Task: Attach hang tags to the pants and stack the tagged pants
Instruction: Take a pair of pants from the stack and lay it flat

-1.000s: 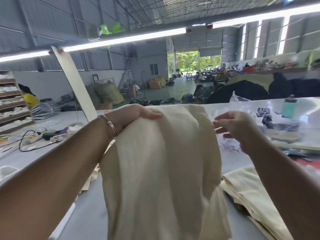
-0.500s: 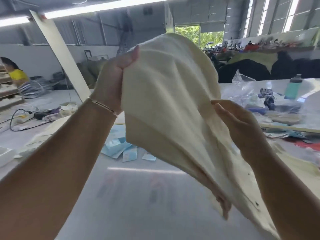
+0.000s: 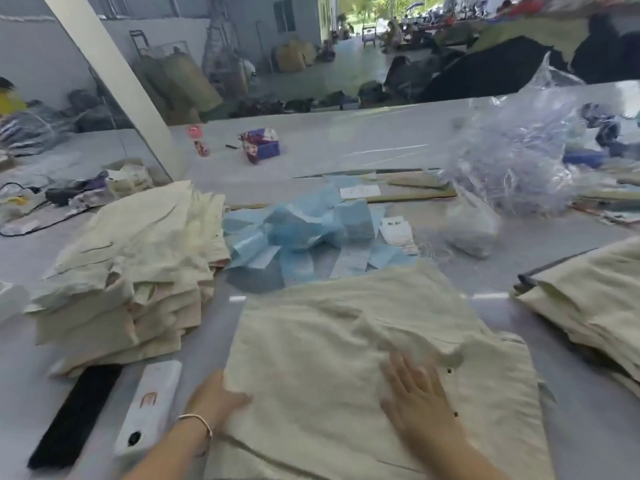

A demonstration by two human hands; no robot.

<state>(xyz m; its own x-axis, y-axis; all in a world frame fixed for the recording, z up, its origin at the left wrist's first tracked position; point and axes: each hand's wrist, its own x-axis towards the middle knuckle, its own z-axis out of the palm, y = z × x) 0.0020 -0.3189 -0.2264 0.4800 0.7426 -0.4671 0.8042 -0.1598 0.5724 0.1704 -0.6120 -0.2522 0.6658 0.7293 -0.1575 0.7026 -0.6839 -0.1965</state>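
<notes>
— Item one: what lies in front of you?

— A cream pair of pants point(image 3: 346, 358), spread flat on the grey table point(image 3: 398, 143). Your left hand point(image 3: 216, 398) grips its left edge, thumb on top of the cloth; a bracelet point(image 3: 195, 419) sits on that wrist. Your right hand point(image 3: 415, 393) lies flat on the fabric, fingers straight and spread, grasping nothing.

— Item two: the stacks?

— A tall stack of folded cream pants point(image 3: 135, 271) to your left; a second pile point(image 3: 588, 299) to your right.

— Item three: tags?

— A loose heap of blue hang tags point(image 3: 304, 230) just beyond the spread pants. Clear plastic bags point(image 3: 512, 157) sit far right.

— Item four?

— A white device point(image 3: 150, 407) and a black strip point(image 3: 74, 415), near left.
</notes>
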